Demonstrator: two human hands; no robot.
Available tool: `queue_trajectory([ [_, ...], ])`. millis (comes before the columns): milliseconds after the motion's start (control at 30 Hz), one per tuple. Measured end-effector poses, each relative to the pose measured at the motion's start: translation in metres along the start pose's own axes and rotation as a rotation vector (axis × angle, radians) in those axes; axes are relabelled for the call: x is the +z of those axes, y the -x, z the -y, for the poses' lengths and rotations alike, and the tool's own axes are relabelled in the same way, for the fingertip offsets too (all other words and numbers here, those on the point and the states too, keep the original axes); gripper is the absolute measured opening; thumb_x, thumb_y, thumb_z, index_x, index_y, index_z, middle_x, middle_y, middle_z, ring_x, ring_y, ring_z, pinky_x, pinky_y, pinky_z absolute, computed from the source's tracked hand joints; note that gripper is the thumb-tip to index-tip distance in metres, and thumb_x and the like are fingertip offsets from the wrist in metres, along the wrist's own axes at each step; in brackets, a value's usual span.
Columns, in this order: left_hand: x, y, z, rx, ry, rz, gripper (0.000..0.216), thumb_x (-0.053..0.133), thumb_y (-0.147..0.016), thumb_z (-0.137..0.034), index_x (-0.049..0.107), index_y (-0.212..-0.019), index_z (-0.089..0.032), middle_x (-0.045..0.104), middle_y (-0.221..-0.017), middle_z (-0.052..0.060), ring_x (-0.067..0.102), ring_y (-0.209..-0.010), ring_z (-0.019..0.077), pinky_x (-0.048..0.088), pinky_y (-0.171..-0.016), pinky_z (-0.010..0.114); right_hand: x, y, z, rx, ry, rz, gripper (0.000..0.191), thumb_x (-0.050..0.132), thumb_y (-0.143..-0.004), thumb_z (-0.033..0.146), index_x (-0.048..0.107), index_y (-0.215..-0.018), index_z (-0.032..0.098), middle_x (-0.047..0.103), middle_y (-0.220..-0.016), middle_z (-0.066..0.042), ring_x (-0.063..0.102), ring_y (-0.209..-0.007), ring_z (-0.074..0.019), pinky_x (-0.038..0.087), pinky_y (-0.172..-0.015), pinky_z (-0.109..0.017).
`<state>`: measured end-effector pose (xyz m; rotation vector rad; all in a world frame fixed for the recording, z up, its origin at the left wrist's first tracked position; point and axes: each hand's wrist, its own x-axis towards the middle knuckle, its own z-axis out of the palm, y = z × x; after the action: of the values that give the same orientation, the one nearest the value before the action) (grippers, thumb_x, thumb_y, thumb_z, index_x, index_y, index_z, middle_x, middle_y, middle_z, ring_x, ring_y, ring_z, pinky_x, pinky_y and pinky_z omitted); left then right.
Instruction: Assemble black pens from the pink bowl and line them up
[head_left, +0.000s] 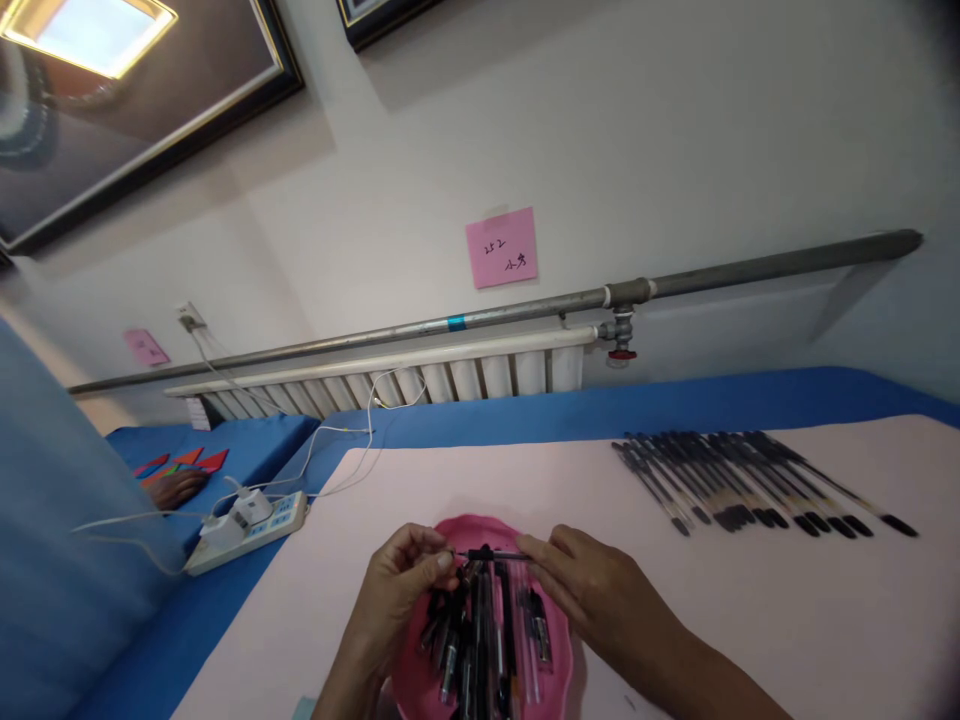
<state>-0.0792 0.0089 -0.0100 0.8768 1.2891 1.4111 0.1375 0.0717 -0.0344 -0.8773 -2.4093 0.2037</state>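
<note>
A thin dark pen part is held level just above the near pink tray, pinched at its left end by the fingertips of the left hand and at its right end by those of the right hand. The tray is filled with loose black pen pieces. A row of black pens is laid out far right on the pink mat; a power strip is seen at the left

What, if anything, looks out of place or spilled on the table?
Nothing stands out. The black pens lie in an orderly row, the loose pen parts sit inside the pink tray, and the left hand and right hand pinch one pen refill above it.
</note>
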Motion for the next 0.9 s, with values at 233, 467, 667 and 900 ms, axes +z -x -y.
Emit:
queue_trajectory([
  [233,0.004,0.0,-0.004,-0.01,-0.086,0.015,0.017,0.074,-0.06,-0.023,0.061,-0.067,-0.016,0.061,-0.061,-0.003,0.055,-0.053,0.0084,0.043,-0.056,0.02,0.001,0.0,0.01,-0.062,0.052,0.02,0.022,0.04,-0.091,0.021,0.06,-0.1,0.023,0.058,-0.071,-0.003,0.053,-0.061,-0.0159,0.037,-0.052,-0.025],
  [467,0.008,0.003,-0.004,-0.011,0.082,-0.034,0.023,0.077,-0.058,-0.021,0.061,-0.073,-0.015,0.064,-0.065,-0.001,0.058,-0.054,0.0092,0.046,-0.056,0.022,-0.005,-0.001,0.021,0.103,-0.317,0.127,0.024,0.037,-0.093,0.029,0.057,-0.107,0.03,0.068,-0.089,0.0,0.063,-0.08,-0.0165,0.048,-0.068,-0.026],
  [667,0.021,0.006,-0.002,-0.031,0.311,-0.134,0.031,0.073,-0.065,-0.027,0.058,-0.091,-0.017,0.066,-0.066,0.0,0.057,-0.052,0.0086,0.044,-0.053,0.02,-0.006,-0.003,0.029,0.048,-0.241,0.099,0.025,0.034,-0.092,0.025,0.058,-0.1,0.024,0.07,-0.087,-0.004,0.065,-0.078,-0.0195,0.05,-0.069,-0.03],
  [900,0.027,0.007,0.008,-0.034,0.328,-0.107,0.02,0.067,-0.072,-0.029,0.054,-0.067,-0.016,0.06,-0.051,-0.001,0.051,-0.046,0.0072,0.037,-0.049,0.018,0.002,0.002,0.032,0.066,-0.325,0.109,0.025,0.034,-0.091,0.025,0.053,-0.107,0.026,0.069,-0.091,-0.003,0.065,-0.081,-0.0176,0.049,-0.07,-0.026],
])
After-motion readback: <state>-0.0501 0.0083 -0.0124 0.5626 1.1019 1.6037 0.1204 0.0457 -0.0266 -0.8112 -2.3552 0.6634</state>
